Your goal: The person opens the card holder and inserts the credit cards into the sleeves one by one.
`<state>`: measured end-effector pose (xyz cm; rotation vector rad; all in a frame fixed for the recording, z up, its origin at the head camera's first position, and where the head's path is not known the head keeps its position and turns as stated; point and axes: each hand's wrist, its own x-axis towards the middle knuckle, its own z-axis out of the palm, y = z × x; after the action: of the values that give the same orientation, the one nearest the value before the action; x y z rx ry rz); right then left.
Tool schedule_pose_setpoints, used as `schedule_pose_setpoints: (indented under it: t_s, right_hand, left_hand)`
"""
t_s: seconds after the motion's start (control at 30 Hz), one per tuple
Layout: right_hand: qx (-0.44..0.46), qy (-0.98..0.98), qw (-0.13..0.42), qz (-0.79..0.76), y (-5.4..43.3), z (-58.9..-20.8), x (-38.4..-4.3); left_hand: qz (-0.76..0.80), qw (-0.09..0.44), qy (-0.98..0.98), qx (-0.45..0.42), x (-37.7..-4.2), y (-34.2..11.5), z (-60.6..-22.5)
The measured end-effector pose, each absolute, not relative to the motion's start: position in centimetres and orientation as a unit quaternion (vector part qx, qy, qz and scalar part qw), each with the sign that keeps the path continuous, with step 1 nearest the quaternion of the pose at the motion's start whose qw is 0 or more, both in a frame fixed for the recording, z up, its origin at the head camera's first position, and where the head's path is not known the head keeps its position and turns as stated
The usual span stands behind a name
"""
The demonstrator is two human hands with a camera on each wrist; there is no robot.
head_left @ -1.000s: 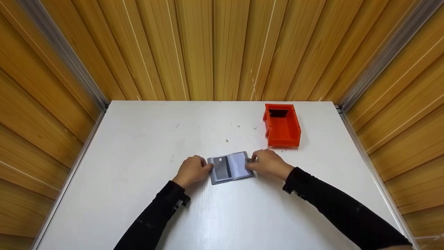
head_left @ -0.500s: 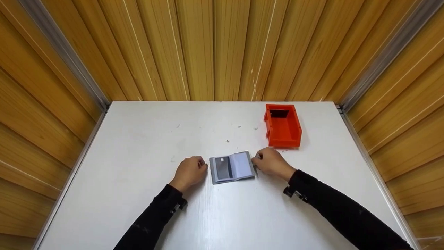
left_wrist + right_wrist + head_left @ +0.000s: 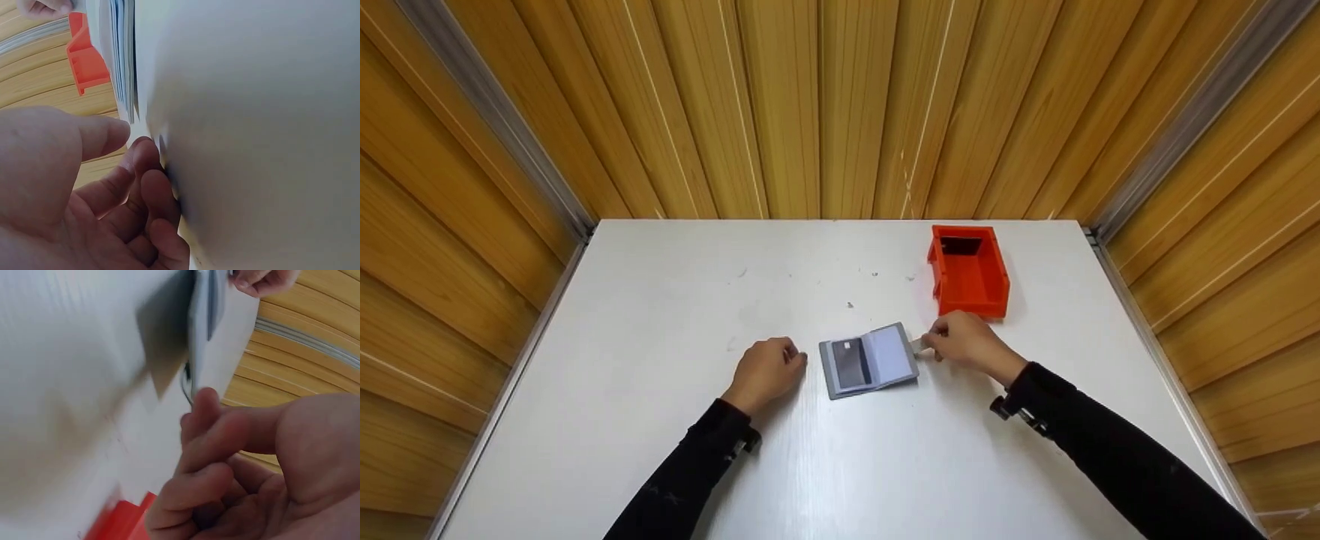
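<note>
An open grey card holder (image 3: 823, 367) lies on the white table between my hands, slightly turned. A dark card (image 3: 851, 366) fills its left sleeve, and a pale clear sleeve (image 3: 889, 354) shows on the right. My right hand (image 3: 969, 346) pinches the small closing strap (image 3: 917, 345) at the holder's right edge. In the right wrist view that edge (image 3: 197, 337) stands lifted off the table, casting a shadow. My left hand (image 3: 767, 373) rests just left of the holder, fingers loosely curled and holding nothing. The left wrist view shows the stacked sleeves (image 3: 121, 53) beyond its fingertips.
A red plastic bin (image 3: 971, 277) stands at the back right, directly behind my right hand, with a dark patch inside its far end. Wood-look panels (image 3: 780, 105) wall the table (image 3: 660, 300) at the back and both sides.
My right hand has moved right and away from me, drawing the strap outward. The card holder has shifted slightly right and tilted. My left hand has let go of its left edge and moved away.
</note>
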<state>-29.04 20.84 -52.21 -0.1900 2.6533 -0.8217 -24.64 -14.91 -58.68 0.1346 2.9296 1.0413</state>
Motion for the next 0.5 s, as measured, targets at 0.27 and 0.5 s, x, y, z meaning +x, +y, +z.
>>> schedule_pose_setpoints:
  t_s: [0.27,0.5]
  right_hand:
    - [-0.075,0.937,0.184,-0.287,21.5,-49.3,-29.1]
    - [-0.079,0.927,0.170,-0.325,18.6,-47.7,-29.0]
  left_hand:
    - [0.336,0.020,0.941,0.041,-24.7,-14.9,-58.7]
    - [0.332,0.030,0.942,0.034,-24.9,-14.8,-58.6]
